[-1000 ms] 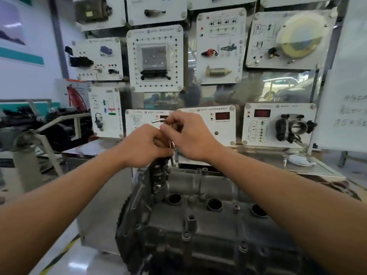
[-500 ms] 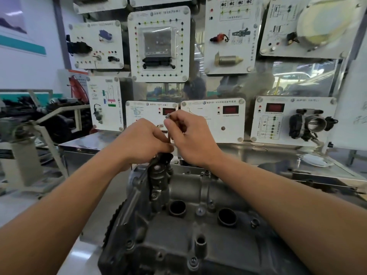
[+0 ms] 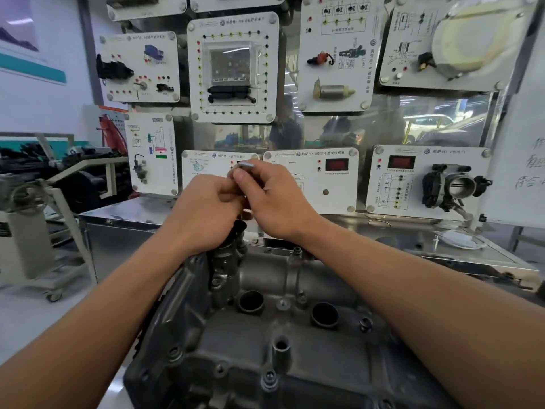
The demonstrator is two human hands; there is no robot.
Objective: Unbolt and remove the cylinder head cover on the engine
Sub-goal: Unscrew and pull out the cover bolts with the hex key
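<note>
The grey cylinder head cover fills the lower middle, with round plug wells and several bolts along its edges. Above its far left end both hands meet. My right hand pinches the bent top of a small metal hex key, whose shaft runs down between the hands. My left hand curls round the lower part of the key, just over a dark fitting at the cover's far left corner. The key's tip and the bolt under it are hidden by my fingers.
A steel bench stands right behind the engine, carrying a wall of white training panels with sensors and a throttle body. A white dish lies on the bench at right. Carts and engine parts stand left.
The view has dropped and moved closer, so the cover looks larger. My right hand has turned the key's bent top round from pointing left to pointing toward the panels; my left hand stays below.
</note>
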